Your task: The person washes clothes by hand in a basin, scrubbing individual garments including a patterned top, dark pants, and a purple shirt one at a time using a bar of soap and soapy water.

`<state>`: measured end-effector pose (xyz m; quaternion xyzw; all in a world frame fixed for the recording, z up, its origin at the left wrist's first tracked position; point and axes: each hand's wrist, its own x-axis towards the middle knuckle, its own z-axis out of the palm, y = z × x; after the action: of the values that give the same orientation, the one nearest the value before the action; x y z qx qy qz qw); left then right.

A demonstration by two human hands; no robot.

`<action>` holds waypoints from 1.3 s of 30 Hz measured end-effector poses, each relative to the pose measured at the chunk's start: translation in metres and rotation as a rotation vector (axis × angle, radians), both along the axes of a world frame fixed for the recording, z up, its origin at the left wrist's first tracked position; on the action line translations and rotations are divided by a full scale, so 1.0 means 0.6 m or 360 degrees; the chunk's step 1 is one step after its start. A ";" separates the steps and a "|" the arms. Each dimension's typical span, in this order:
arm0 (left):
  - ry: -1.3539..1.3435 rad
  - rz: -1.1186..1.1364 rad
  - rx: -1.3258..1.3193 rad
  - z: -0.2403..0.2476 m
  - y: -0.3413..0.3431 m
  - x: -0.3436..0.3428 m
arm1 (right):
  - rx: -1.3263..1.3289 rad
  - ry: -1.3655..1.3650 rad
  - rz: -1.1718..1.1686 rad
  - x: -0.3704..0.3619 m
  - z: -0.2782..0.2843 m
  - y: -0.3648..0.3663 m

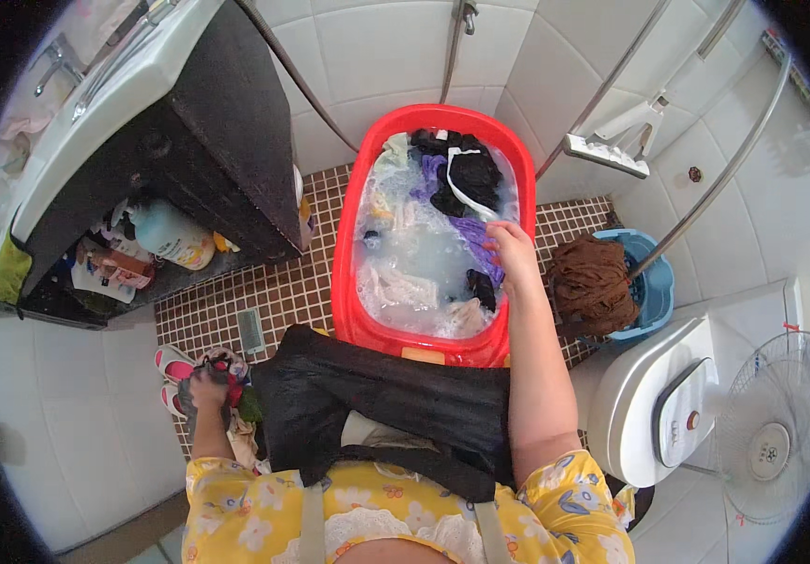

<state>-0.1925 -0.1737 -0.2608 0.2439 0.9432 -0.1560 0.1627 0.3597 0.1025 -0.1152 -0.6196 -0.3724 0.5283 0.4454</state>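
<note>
A red plastic tub (343,282) holds cloudy, sudsy water and soaking clothes. Over its right side is my right hand (515,254), fingers loosely bent and apart, with nothing visible in them. Purple cloth (476,246) lies just beside those fingertips, and a black garment with white trim (473,177) floats at the tub's far end. Down at my left, my left hand (207,387) is closed on dark grey cloth (238,365) at a heap of mixed clothes; its fingertips are partly hidden. Black cloth (306,390) covers my lap.
At the left stands a dark cabinet (226,122) with a white basin and bottles on its shelf. Pink-and-white slippers (173,365) rest on the tiled floor. Right of the tub are a blue bucket (654,299) with a brown mop (593,282), a white toilet (644,404) and a fan (770,451).
</note>
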 end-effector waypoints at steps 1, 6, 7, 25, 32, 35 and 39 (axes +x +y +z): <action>-0.0171 -0.0267 -0.0205 -0.017 0.019 0.014 | 0.0012 -0.0025 -0.0044 0.011 0.003 -0.003; -0.0713 -0.0338 -0.0378 -0.215 -0.011 -0.128 | -0.0024 0.0029 -0.0026 -0.015 0.009 0.004; -0.0475 -0.0179 -0.0165 -0.223 -0.009 -0.133 | -0.0006 0.0054 -0.0006 -0.016 0.010 0.004; -0.0903 -0.1900 0.0851 -0.124 0.597 0.455 | 0.0105 0.0140 0.0039 -0.045 0.012 0.008; -0.1013 -0.1144 0.0565 -0.254 0.624 0.478 | 0.0059 -0.0018 0.0030 -0.015 -0.027 0.010; -0.1020 -0.1010 0.0521 -0.234 0.628 0.397 | 0.0021 0.0159 0.0070 -0.053 -0.009 0.029; -0.1330 -0.1174 0.0325 -0.137 0.631 0.439 | 0.0000 0.0216 0.0057 -0.046 -0.008 0.031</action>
<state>0.0706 0.2050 -0.3432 0.6130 0.6613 -0.0006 0.4324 0.3321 0.1213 -0.1202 -0.5755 -0.3524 0.5770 0.4601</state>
